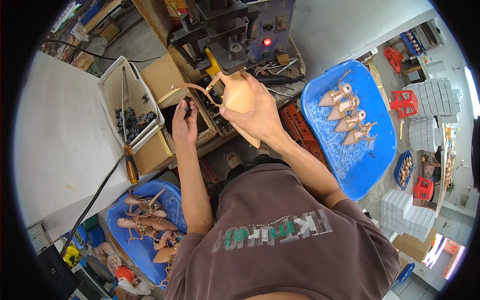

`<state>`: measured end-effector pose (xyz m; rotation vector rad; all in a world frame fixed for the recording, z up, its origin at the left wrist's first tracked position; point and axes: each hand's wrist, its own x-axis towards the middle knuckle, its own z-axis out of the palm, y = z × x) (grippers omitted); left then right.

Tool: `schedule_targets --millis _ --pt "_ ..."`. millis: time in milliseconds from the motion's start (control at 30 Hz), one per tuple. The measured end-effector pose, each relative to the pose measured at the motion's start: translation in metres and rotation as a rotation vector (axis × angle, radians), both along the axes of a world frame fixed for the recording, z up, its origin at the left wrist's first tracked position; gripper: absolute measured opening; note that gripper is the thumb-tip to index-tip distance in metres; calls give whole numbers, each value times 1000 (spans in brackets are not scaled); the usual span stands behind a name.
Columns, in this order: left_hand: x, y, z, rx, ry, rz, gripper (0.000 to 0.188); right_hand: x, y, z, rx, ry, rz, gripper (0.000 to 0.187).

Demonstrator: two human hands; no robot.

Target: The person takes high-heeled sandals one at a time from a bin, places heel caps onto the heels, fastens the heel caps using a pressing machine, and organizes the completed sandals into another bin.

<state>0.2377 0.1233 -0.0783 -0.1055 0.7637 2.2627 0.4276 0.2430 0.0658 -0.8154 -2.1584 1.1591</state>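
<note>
My right hand (261,114) is wrapped round a beige pointed shoe (238,96), its pointed toe angled down toward me. The heel end meets the head of a dark press machine (225,37), where the exact contact is hidden. A tan strap (192,86) with metal fittings sticks out leftward from the shoe. To the left, apart from the shoe, my left hand (185,124) pinches a small black piece (188,106) between thumb and fingers. Beside that hand, a white tray (159,107) holds many more small black pieces.
A screwdriver (131,165) lies across the tray's edge. Finished-looking studded shoes sit in a blue tub (345,167) at right and another blue tub (172,192) at lower left. A red lamp (267,42) glows on the machine panel. Cardboard boxes (159,75) stand near my left hand.
</note>
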Motion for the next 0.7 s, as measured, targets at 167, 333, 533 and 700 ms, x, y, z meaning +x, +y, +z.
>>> schedule_targets --millis 167,333,533,700 --pt "1 -5 2 23 12 -10 25 2 -3 5 -5 -29 -2 94" --pt "-3 -6 0 102 46 -88 23 4 -3 9 0 -58 45 99" --pt "2 -5 8 65 77 -63 26 5 6 8 3 -140 93 102" --pt "5 -6 16 -10 35 -38 30 7 6 11 -23 -139 89 98"
